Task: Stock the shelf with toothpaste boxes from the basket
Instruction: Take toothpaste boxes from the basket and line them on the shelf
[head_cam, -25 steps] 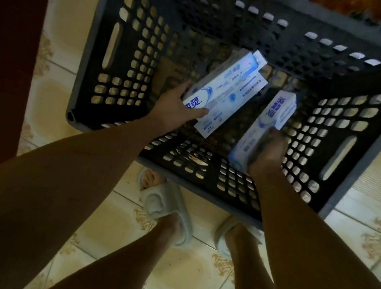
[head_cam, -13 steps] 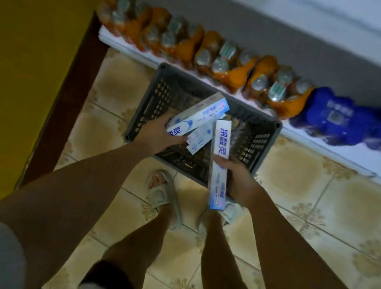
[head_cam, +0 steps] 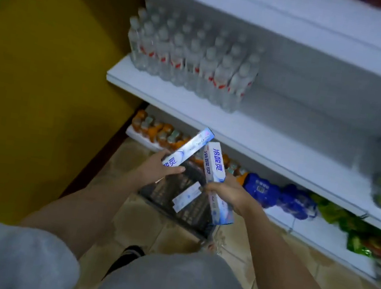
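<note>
Above basket [head_cam: 176, 201], left hand [head_cam: 155, 167] (blurred, seemingly) gripping box [head_cam: 189, 148]

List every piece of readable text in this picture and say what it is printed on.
"冷酸灵": blue characters along the toothpaste box in the right hand.
"灵": last character showing on the toothpaste box in the left hand; the rest is covered.
Loose box in the basket: print blurred, unreadable.
Water bottles, orange bottles, blue packs: labels too blurred.
</note>
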`<state>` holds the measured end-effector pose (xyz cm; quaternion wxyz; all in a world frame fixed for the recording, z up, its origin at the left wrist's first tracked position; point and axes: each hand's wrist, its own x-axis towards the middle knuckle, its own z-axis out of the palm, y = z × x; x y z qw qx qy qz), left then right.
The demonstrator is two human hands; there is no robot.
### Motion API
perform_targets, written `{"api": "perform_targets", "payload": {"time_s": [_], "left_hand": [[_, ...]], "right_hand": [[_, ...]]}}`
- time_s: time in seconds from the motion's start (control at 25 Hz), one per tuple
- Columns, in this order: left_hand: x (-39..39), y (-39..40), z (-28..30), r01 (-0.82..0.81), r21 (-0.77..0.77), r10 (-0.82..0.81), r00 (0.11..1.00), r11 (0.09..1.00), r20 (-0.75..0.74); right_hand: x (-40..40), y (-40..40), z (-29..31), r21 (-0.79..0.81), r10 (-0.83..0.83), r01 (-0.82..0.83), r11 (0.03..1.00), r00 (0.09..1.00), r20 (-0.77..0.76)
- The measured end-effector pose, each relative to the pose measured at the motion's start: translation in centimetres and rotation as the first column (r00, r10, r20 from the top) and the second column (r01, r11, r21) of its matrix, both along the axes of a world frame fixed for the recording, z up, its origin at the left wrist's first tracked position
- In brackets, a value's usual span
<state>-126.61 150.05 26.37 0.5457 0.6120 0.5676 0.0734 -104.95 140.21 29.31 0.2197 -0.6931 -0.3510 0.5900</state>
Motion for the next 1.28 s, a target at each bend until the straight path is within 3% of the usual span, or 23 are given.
{"api": "perform_targets", "payload": {"time_s": [0.16, 0.36, 0.56, 0.72, 1.0, 1.28], "left_hand": [[-1.2, 2.1, 6.9, 0.067, 0.079, -0.073, 0.995, 0.995, 0.072], [-1.6, 5.2, 17.1, 0.197, 0.143, -0.222, 0.957, 0.97, 0.185], [-0.5, 7.2, 26.4, 0.281, 0.266, -0.351, 0.896, 0.922, 0.271], [2.0, 7.2, 34.9, 0.359, 0.412, -0.473, 0.854, 0.837, 0.217], [7.5, 5.2, 48.2, 0.278, 0.629, -0.509, 0.832, 0.726, 0.219], [9.8, 3.5, 56.0, 0.22, 0.852, -0.446, 0.895, 0.474, 0.018]], "right_hand": [[-0.2, -0.5, 6.9, 0.143, -0.086, 0.063, 0.988, 0.984, 0.156], [-0.5, -0.8, 18.1, 0.433, -0.294, 0.186, 0.882, 0.935, 0.197], [1.0, -1.6, 29.2, 0.577, -0.347, 0.096, 0.811, 0.873, 0.342], [2.8, -3.3, 36.5, 0.667, -0.391, 0.034, 0.744, 0.831, 0.395], [7.7, -6.9, 47.0, 0.715, -0.408, -0.086, 0.694, 0.771, 0.489], [12.1, -7.3, 53.4, 0.765, -0.487, -0.048, 0.642, 0.745, 0.455]]}}
